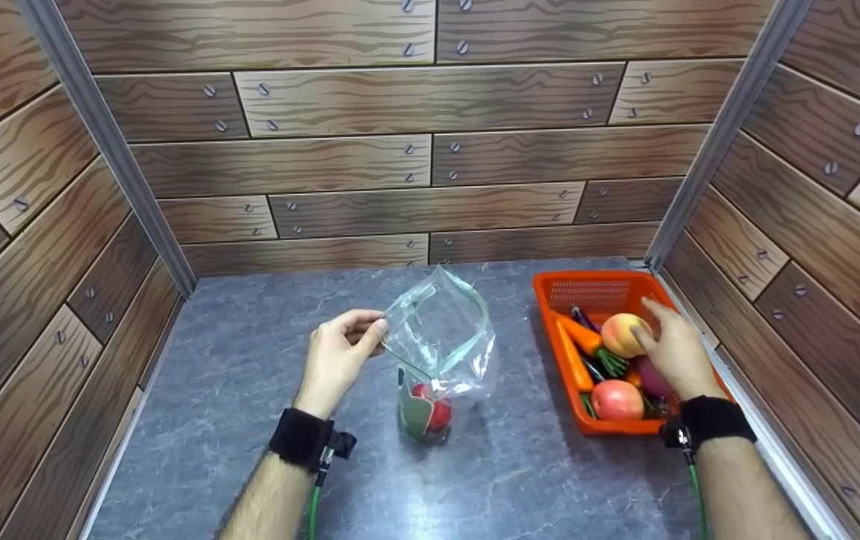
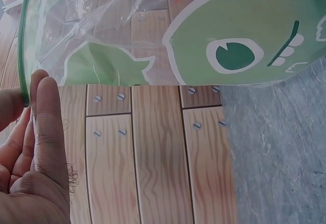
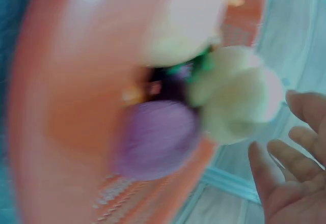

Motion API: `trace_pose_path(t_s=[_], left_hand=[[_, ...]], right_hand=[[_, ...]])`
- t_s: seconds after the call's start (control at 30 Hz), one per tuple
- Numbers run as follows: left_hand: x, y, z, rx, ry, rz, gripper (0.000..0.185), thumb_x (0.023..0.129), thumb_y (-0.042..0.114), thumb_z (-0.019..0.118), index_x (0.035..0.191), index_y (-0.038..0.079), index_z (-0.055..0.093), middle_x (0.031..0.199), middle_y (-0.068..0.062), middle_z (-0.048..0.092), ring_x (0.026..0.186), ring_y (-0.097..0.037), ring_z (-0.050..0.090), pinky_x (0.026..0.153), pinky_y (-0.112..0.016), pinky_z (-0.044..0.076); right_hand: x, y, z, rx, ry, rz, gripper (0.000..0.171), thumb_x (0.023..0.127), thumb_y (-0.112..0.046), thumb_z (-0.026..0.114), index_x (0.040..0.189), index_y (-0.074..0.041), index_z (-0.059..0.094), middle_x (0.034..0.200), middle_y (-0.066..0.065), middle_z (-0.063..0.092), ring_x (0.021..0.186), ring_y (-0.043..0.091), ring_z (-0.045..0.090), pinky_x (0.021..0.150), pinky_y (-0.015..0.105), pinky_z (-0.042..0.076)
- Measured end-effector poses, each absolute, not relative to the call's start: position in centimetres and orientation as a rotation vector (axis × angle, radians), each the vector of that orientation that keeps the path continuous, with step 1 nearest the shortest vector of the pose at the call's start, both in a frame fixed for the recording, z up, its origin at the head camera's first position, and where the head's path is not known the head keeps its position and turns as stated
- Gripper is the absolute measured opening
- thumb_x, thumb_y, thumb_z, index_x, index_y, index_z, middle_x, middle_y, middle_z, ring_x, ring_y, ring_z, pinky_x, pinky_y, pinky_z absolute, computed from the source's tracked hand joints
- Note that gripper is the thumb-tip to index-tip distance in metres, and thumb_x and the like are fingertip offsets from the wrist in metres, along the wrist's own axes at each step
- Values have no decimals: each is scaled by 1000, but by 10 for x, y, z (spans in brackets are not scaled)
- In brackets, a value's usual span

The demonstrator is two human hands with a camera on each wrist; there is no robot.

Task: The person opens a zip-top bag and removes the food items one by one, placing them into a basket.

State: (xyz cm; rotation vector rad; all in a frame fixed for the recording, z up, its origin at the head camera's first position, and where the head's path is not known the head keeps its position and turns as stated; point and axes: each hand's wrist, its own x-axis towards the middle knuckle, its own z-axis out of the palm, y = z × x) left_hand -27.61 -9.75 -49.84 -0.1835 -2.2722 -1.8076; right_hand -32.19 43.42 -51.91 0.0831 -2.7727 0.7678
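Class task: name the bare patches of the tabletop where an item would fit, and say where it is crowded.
Bare table lies left of the left hand, and in front between the forearms. A strip between bag and basket is narrow. The basket is crowded with fruit and vegetables under the right hand.

Grey marbled tabletop [image 1: 250, 390] spanning enclosure floor. Wood-plank printed walls [image 1: 400, 165] with screw heads standing on three sides. Metal corner posts [image 1: 107, 150] rising at both rear corners.

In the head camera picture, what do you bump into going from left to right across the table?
Left hand pinching the bag's rim → clear plastic bag with something red inside → orange basket of toy fruit and vegetables → right hand over the basket.
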Motion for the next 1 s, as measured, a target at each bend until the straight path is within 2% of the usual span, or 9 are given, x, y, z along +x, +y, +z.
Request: trace_pose_path(t_s=[0.07,0.1,0.17,0.23,0.33,0.53,0.7,0.83,1.0], left_hand=[[-276,-97,-499,-178,-2276,-1806,20,112,15,82,126,2,87,114,-17,89,91,-18,86,82,-24,74],[-276,-97,-498,-177,-2277,-1806,20,112,15,82,126,2,87,114,-17,89,90,-18,86,82,-24,74],[-276,-96,-498,-180,-2275,-1807,20,112,16,82,126,2,87,114,-18,89,90,-18,86,82,-24,74],[-276,-95,-498,-187,-2274,-1807,21,112,16,82,126,2,87,113,-18,89,90,-18,86,81,-24,74],[-275,-95,-498,-204,-2273,-1800,21,113,17,81,127,2,87,113,-17,89,89,-18,86,81,-24,74],[-275,-92,-498,-218,-2268,-1796,21,113,18,81,127,2,87,112,-17,89,89,-18,86,81,-24,73],[-274,-89,-497,-220,-2268,-1820,20,113,17,81,125,2,87,110,-17,89,86,-16,85,80,-24,74],[-275,-86,-497,-224,-2273,-1834,18,112,14,81,125,2,87,108,-16,89,85,-15,84,80,-24,74],[-274,-83,-495,-234,-2284,-1845,18,112,13,81,126,3,87,107,-14,89,84,-15,84,80,-25,74]], right_hand=[[-319,424,-507,107,-2722,759,63,115,-15,76,170,6,53,170,40,55,125,62,71,125,76,52],[-318,419,-500,121,-2696,754,62,115,-15,77,170,5,55,170,39,57,115,60,72,121,74,55],[-315,409,-488,150,-2650,753,62,114,-17,78,170,2,57,170,36,59,112,57,73,117,72,59],[-311,398,-476,180,-2609,759,60,114,-18,79,168,-1,60,170,33,60,139,58,70,120,73,59],[-307,381,-461,231,-2550,770,57,114,-20,79,166,-3,64,167,31,64,149,58,65,119,72,61],[-300,347,-439,360,-2483,816,52,113,-17,81,163,-8,69,163,26,70,149,53,68,126,72,55],[-297,320,-429,450,-2469,857,52,112,-10,80,163,-9,69,165,20,71,154,46,68,130,66,55],[-295,299,-426,541,-2431,849,52,110,-6,83,160,-9,72,161,17,74,151,41,71,129,58,58],[-288,271,-422,687,-2390,785,49,108,-10,86,155,-6,75,157,17,77,147,39,75,126,53,61]])
